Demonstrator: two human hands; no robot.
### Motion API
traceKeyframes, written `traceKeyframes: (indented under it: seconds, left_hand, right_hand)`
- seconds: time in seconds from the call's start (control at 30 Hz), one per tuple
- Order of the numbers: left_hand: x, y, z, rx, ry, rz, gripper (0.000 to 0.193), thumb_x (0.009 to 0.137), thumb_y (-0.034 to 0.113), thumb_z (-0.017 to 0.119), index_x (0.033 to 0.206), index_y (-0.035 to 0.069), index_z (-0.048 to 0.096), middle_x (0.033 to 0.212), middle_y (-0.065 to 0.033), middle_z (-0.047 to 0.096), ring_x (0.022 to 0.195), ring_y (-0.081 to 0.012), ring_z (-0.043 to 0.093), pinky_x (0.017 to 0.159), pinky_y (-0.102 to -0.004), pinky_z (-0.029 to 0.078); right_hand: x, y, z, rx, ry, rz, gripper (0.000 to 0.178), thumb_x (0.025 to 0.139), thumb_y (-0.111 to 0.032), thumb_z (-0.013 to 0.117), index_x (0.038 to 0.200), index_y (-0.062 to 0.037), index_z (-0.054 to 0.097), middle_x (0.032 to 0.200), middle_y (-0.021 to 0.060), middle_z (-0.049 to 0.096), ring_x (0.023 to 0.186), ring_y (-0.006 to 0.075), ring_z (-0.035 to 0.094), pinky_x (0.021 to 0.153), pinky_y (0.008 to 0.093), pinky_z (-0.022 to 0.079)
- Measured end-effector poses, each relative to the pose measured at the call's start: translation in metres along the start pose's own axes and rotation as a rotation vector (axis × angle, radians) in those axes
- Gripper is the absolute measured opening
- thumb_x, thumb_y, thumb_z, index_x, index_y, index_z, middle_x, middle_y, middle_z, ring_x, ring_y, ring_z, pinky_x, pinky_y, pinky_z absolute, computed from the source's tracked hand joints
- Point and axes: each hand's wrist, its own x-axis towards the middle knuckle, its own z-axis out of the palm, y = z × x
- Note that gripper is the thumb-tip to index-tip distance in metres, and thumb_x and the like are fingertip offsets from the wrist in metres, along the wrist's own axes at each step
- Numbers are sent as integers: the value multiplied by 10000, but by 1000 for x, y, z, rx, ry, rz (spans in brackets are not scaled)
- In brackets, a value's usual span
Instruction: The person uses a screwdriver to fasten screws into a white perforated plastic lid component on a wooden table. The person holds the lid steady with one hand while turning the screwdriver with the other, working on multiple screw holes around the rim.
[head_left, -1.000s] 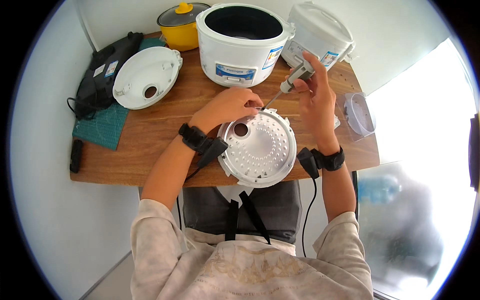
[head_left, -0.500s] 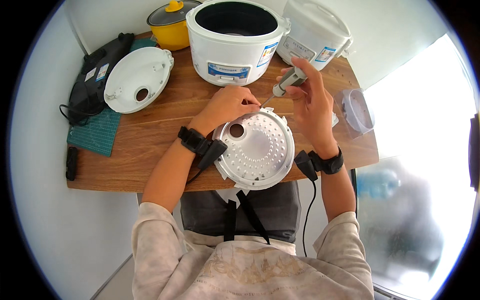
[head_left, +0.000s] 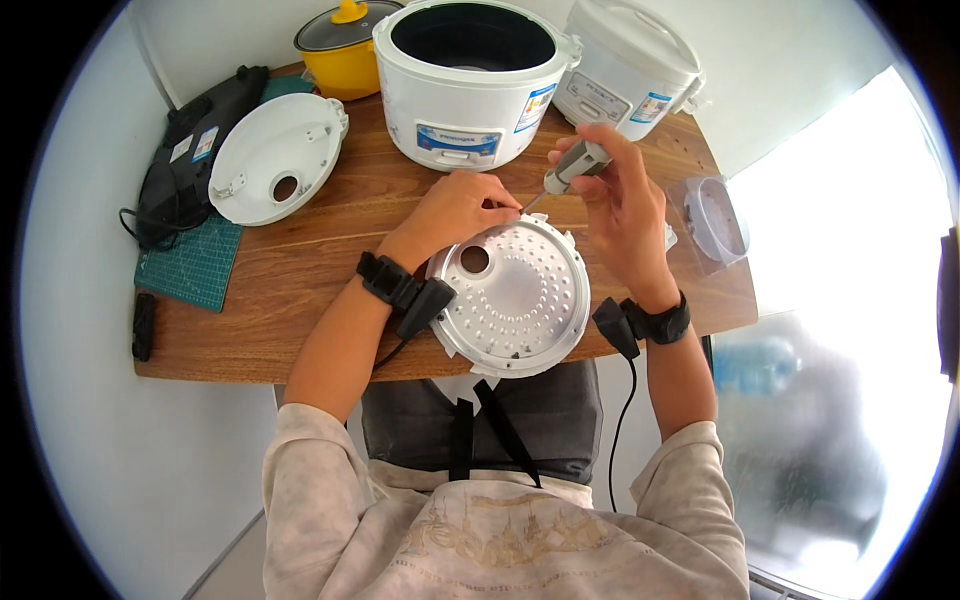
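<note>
Silvery metal forms the round dimpled plate [head_left: 515,290] just bodyward of the left hand [head_left: 455,208], its grip at the far rim unclear, while the right hand [head_left: 630,215] clasps a grey-and-white screwdriver [head_left: 577,166] angled there, apparently for screw work calling next for a seated tip.

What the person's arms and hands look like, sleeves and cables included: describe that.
The left hand and right hand are ungloved. Black wrist straps carry black, blocky devices, each trailing a thin black cable. The sleeves are loose, pale beige, mottled and fairly short.
</note>
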Motion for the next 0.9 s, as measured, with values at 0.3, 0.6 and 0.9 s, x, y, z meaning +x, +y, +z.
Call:
traceKeyframes:
  seconds: [0.3, 0.6, 0.9]
  left_hand:
    - [0, -7, 3, -134, -6, -6, 211, 911, 154, 723, 1063, 20, 780, 930, -88, 733, 802, -204, 671, 749, -317, 521]
    - [-2, -7, 4, -123, 10, -28, 223, 906, 170, 735, 1078, 35, 780, 949, -87, 738, 828, -211, 681, 769, -318, 527]
    - [-2, -8, 4, -121, 21, -40, 227, 888, 175, 755, 1066, 36, 781, 933, -92, 741, 816, -217, 683, 768, -324, 530]
  right_hand:
    - [9, -5, -11, -10, -39, 29, 481, 892, 125, 591, 1325, -81, 544, 987, 160, 724, 925, 283, 753, 791, 347, 585]
    - [25, -21, -15, -113, -54, 125, 416, 919, -12, 670, 1318, -93, 583, 998, 183, 709, 952, 306, 737, 814, 372, 616]
    - [36, -28, -14, -143, -112, -13, 402, 898, -18, 673, 1294, -76, 636, 1103, 164, 707, 965, 279, 737, 853, 368, 632]
